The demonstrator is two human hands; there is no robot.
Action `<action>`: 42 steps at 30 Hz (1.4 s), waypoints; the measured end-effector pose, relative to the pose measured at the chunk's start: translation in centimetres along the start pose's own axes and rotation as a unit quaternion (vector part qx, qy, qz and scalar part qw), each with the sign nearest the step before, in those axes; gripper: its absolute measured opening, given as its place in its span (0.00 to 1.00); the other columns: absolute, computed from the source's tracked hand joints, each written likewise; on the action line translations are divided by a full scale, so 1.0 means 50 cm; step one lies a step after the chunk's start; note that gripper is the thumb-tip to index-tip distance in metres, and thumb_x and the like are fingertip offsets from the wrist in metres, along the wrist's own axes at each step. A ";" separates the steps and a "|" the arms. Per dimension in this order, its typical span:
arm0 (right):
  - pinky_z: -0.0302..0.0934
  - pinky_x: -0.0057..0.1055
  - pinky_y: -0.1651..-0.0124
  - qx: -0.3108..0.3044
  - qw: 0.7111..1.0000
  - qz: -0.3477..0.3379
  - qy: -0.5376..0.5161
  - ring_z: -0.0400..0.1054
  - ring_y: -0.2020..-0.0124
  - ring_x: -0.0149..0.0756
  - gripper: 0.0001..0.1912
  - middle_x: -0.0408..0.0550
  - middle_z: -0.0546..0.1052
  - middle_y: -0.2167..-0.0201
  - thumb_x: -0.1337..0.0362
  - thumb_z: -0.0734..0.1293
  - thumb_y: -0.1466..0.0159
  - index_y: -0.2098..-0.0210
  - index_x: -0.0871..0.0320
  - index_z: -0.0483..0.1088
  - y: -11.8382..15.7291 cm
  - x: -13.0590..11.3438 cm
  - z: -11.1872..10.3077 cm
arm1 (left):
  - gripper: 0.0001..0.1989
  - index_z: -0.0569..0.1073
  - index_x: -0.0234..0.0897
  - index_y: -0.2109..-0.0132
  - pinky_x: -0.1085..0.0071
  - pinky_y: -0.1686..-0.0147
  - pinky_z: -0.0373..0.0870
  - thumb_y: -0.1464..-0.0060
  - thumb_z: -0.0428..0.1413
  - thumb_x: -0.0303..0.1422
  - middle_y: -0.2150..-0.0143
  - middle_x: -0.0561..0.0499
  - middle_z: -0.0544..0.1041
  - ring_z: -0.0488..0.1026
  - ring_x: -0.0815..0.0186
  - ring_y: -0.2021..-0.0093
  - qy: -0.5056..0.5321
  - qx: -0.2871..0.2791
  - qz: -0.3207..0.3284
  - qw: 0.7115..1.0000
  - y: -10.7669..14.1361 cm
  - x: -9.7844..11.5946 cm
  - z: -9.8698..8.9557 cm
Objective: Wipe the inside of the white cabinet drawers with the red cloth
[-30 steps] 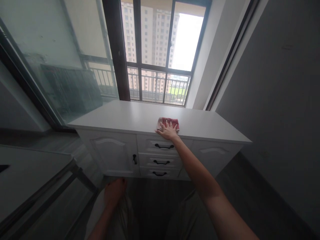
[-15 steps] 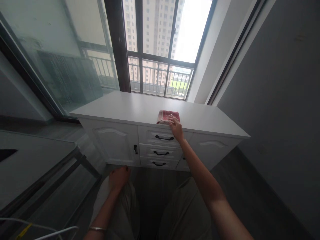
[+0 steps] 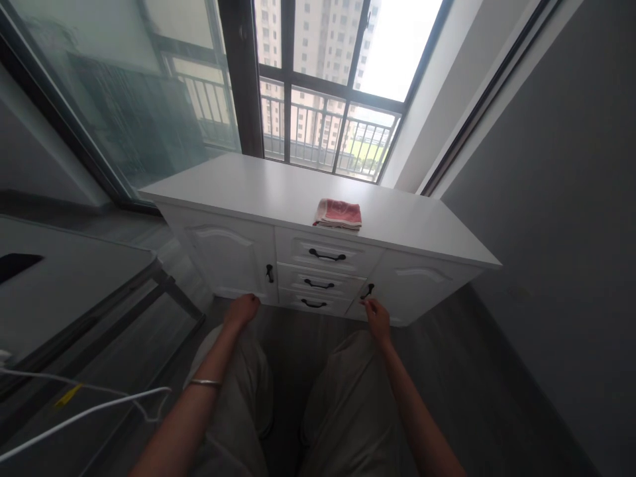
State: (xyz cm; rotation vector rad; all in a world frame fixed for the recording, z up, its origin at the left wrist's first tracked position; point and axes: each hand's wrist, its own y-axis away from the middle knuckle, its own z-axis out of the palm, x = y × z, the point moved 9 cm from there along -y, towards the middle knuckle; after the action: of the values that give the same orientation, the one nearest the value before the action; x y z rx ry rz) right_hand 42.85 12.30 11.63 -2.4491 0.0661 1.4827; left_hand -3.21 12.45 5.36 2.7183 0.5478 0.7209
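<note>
A folded red-and-white cloth (image 3: 338,214) lies near the front edge of the white cabinet's top (image 3: 278,199), with no hand on it. My left hand (image 3: 242,310) is closed in a loose fist above my left knee, in front of the left cabinet door; nothing shows in it. My right hand (image 3: 377,319) is over my right knee with its fingers curled in, and I see nothing held. Its fingertips appear just below the black handle (image 3: 368,291) of the right door; whether they touch it I cannot tell.
Three drawers with black handles (image 3: 326,254) fill the cabinet's middle. To the left stands a white-topped table (image 3: 89,265) with a dark frame, and white cables (image 3: 84,414) run below it. Glass doors and a window are behind; a grey wall (image 3: 546,232) is on the right.
My right hand has left the cloth and come down towards my right knee. The cloth lies folded in about the same place. My view has tilted down slightly.
</note>
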 end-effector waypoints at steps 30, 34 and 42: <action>0.48 0.32 0.69 0.130 0.965 0.182 0.140 0.57 0.76 0.38 0.12 0.40 0.61 0.83 0.60 0.61 0.44 0.82 0.49 0.55 0.024 0.156 -0.098 | 0.22 0.81 0.35 0.59 0.63 0.53 0.70 0.36 0.46 0.42 0.56 0.36 0.83 0.79 0.48 0.50 0.108 0.138 -0.019 0.984 -0.030 -0.054 -0.068; 0.48 0.32 0.69 0.053 0.965 0.202 0.159 0.60 0.76 0.39 0.11 0.42 0.63 0.84 0.62 0.62 0.45 0.83 0.50 0.59 0.015 0.180 -0.073 | 0.23 0.82 0.33 0.56 0.60 0.52 0.71 0.36 0.45 0.41 0.54 0.35 0.83 0.78 0.47 0.49 0.121 0.147 -0.042 0.981 -0.043 -0.075 -0.070; 0.51 0.33 0.67 0.035 0.946 0.159 0.280 0.67 0.73 0.41 0.23 0.52 0.74 0.77 0.54 0.60 0.30 0.80 0.54 0.66 0.008 0.177 -0.063 | 0.23 0.82 0.31 0.55 0.61 0.56 0.72 0.39 0.47 0.41 0.61 0.37 0.84 0.79 0.51 0.55 0.163 0.147 -0.064 0.973 -0.066 -0.091 -0.062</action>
State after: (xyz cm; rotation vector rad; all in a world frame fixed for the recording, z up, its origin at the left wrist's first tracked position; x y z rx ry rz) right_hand 49.67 12.03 5.17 -2.8121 0.6401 0.8086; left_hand -9.41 13.96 4.91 2.8059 0.9646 1.1437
